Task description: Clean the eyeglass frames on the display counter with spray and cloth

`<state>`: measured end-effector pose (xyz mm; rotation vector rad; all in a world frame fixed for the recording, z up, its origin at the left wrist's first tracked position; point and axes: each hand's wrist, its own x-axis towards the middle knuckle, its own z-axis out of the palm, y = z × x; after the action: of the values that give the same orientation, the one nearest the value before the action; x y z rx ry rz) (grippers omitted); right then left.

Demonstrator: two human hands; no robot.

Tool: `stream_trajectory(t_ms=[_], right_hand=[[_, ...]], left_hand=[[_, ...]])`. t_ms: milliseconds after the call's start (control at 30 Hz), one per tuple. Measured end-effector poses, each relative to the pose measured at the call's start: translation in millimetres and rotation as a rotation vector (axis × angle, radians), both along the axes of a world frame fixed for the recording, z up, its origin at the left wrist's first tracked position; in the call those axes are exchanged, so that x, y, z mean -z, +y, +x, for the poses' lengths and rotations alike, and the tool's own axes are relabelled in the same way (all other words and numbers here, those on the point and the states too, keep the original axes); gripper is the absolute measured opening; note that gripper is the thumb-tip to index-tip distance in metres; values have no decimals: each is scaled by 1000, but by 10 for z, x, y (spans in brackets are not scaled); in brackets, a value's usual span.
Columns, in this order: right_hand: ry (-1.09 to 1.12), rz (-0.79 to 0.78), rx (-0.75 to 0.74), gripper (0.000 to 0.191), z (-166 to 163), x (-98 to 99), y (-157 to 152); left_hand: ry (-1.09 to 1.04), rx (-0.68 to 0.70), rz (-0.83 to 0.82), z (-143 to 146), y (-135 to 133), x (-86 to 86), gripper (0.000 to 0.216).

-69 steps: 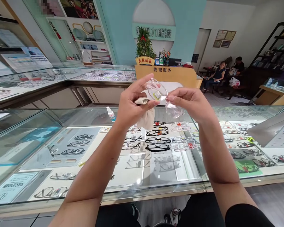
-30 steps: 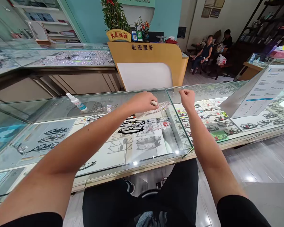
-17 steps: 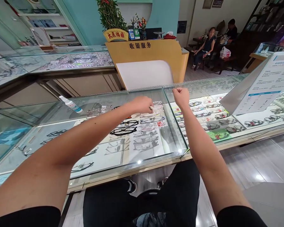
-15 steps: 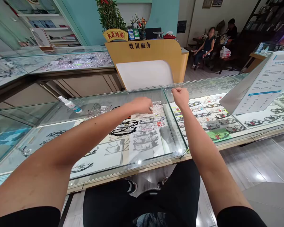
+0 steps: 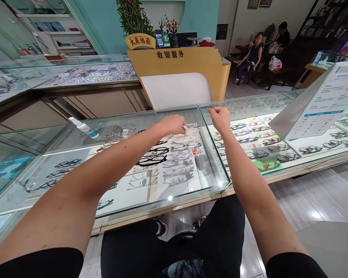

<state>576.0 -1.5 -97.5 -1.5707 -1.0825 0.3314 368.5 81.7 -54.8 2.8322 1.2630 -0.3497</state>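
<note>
My left hand is closed above the glass display counter, its fingers around a small white piece that could be a wad of tissue or cloth. Most of that piece is hidden. My right hand makes a fist at the glass top, just right of the seam between two counter sections; nothing shows sticking out of it. Under the glass, below my left hand, lie black-framed glasses and rows of pale and clear frames.
A white spray bottle with a blue label lies on the counter at left. A folded white sign stands at right. Beyond is a yellow cashier desk. Two people sit at the back right.
My left hand has shifted slightly up and away, with its forearm moving to the right. The right fist stays almost in place.
</note>
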Motion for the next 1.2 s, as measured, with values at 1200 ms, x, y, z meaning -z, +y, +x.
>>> stream_trajectory(t_ms=[1200], right_hand=[[36,14,-717,33,-2277,-144,-339]], left_hand=[[-1583,-352,-474,-2194,-731,314,48]])
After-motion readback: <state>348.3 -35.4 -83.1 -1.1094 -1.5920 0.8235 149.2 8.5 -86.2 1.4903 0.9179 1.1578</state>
